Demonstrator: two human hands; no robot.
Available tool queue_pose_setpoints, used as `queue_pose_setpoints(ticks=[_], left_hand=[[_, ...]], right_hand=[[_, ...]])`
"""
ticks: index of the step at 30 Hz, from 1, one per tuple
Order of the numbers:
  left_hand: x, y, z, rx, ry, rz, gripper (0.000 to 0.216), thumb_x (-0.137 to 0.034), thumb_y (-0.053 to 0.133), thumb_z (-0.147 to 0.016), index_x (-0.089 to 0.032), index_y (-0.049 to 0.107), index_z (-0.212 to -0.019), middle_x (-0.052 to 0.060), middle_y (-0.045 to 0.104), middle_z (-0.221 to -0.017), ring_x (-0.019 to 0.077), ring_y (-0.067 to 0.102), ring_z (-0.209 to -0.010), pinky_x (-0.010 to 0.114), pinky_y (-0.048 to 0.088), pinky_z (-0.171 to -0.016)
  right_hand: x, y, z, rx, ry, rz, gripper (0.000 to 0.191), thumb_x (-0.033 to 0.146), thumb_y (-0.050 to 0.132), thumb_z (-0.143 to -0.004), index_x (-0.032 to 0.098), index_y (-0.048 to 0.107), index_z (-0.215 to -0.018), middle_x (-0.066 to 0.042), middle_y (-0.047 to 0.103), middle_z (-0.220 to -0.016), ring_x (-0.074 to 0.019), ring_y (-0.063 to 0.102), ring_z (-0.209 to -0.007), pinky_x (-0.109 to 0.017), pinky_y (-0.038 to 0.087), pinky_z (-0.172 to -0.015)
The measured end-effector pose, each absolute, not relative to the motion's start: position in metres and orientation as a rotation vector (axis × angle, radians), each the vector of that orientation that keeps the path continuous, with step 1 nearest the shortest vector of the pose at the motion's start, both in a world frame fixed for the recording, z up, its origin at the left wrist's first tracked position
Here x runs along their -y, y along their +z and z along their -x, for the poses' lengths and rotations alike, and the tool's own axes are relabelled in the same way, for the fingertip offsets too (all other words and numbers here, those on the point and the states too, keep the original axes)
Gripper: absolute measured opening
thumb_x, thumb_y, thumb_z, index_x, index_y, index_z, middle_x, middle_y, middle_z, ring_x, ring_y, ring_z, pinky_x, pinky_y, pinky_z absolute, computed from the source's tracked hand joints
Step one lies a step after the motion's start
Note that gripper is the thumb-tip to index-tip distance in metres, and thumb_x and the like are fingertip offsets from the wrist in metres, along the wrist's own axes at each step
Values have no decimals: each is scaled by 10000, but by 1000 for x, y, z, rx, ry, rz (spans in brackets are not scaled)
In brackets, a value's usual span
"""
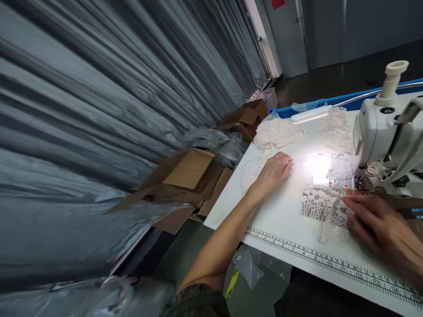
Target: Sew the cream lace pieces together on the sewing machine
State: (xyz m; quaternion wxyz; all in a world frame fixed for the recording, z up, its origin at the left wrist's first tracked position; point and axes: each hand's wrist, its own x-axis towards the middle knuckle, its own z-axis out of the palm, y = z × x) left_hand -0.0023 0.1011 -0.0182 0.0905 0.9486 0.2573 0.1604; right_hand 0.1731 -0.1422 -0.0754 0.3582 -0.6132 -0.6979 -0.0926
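My right hand [380, 215], slightly blurred, has its fingertips closed at the edge of a white lace piece [319, 202] lying in front of the sewing machine [375, 132]. More sheer lace [333, 224] hangs in folds just under those fingers. Left of the machine, my left hand [276, 171] rests on the white table with its fingers curled together. A small pale bit shows at its fingertips, too little to name. Partly behind that wrist lies another lace piece [253, 171]. Lace [342, 167] also lies beside the needle area, under bright light.
A stack of lace [277, 134] and more lace [337, 130] lie at the table's far side. A lamp [312, 114] reaches over them. A printed ruler [317, 255] runs along the front edge. Open cardboard boxes [190, 169] and a grey curtain [99, 110] stand left.
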Motion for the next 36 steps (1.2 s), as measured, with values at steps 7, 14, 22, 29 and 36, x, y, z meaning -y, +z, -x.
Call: queue_pose_setpoints(ticks=[7, 14, 22, 29, 36], left_hand=[[-112, -39, -14, -950, 385, -2728, 157, -197, 456, -943, -137, 586, -877, 104, 614, -996, 230, 588, -972, 404, 491, -880], [-104, -28, -7, -881, 438, -2577, 168, -248, 459, -948, -178, 521, -808, 9, 579, -779, 148, 553, -710, 273, 456, -653], [-86, 17, 25, -565, 762, -2035, 257, -424, 639, -864, -169, 622, -892, 13, 620, -799, 117, 587, -735, 240, 481, -687], [-53, 44, 37, -343, 777, -2245, 189, -364, 661, -881, -187, 720, -851, 68, 671, -1002, 164, 633, -970, 318, 507, -909], [-27, 33, 12, -351, 385, -1987, 215, -352, 612, -901, -148, 678, -915, 46, 701, -842, 117, 638, -708, 229, 532, -646]], right_hand=[[138, -78, -151, 2115, -221, 1449, 283, 286, 430, -985, 126, 609, -1136, -120, 649, -1061, -244, 596, -942, -436, 519, -807], [138, -72, -152, 2098, -256, 1454, 287, 273, 391, -999, 157, 638, -1088, -104, 653, -1017, -222, 597, -906, -407, 517, -784], [73, -72, -132, 2084, 0, 1448, 261, 228, 404, -965, 126, 629, -1050, -142, 626, -1048, -251, 580, -911, -432, 548, -767], [52, -39, -149, 1454, 595, 1563, 334, 273, 390, -947, 206, 660, -1133, -89, 656, -1122, -215, 636, -962, -364, 556, -752], [75, -25, -150, 1092, 1153, 1195, 623, 648, 291, -959, 221, 586, -1303, -117, 623, -1231, -281, 574, -1135, -466, 516, -883]])
